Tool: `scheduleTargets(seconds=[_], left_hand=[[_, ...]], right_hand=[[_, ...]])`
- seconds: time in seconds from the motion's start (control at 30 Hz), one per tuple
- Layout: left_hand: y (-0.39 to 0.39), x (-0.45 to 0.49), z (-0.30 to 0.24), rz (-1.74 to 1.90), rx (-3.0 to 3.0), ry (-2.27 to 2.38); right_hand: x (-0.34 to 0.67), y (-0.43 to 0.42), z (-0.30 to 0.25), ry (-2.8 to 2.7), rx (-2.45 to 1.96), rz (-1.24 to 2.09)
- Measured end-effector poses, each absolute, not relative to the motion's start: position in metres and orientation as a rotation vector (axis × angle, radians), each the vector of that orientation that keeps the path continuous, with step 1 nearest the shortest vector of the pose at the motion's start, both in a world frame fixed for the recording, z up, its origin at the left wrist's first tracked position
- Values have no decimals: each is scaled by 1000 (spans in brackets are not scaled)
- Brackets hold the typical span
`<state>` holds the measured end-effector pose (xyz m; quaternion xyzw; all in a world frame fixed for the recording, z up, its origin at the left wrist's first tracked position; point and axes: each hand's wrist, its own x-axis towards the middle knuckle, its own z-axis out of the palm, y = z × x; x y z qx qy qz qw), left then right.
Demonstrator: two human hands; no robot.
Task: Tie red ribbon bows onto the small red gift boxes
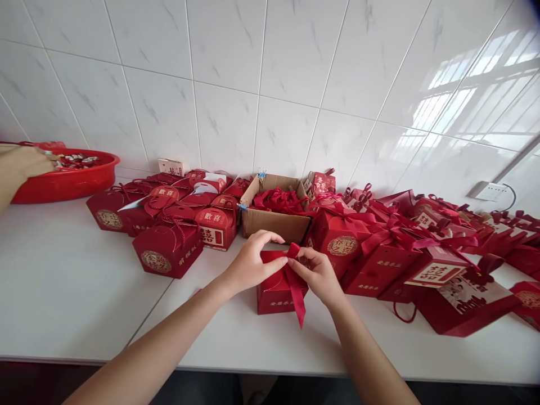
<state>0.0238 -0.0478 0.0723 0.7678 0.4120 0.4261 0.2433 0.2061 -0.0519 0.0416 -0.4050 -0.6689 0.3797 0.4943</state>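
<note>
A small red gift box with gold lettering stands on the white table in front of me. Across its top runs a red satin ribbon, looped above the box with one tail hanging down the front. With thumb and fingers, my left hand pinches the ribbon at the loop from the left. My right hand meets it from the right, its fingers closed on the same ribbon. Both hands cover part of the box lid. Just behind them sits an open cardboard box of loose red ribbons.
Several red boxes with cord handles are grouped to the left. More red boxes with ribbon bows crowd the right side. A red plastic basin of wrapped sweets stands far left, beside a tan sleeve. A white socket strip is by the tiled wall.
</note>
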Motion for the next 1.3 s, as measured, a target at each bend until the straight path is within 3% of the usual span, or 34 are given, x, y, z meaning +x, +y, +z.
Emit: scheduleTargets(seconds=[0.2,0.4,0.6,0.97,1.3], left_hand=[[-48,14,49,958,1821,1203],[-48,11,46,921,1666,1274],[-48,3,45,837,1618,1411],[-52,0,54,784,1574,1176],[-44,-17,75,823,2089,1338]], right_hand=[[206,-53,41,-1549,-848,1230],[206,-53,40,-1545,-757,1335],[205,-54,43,-1585,-773,1303],[201,-57,46,-1588,-891,1164],[192,-60,46,-1531,-1003,1089]])
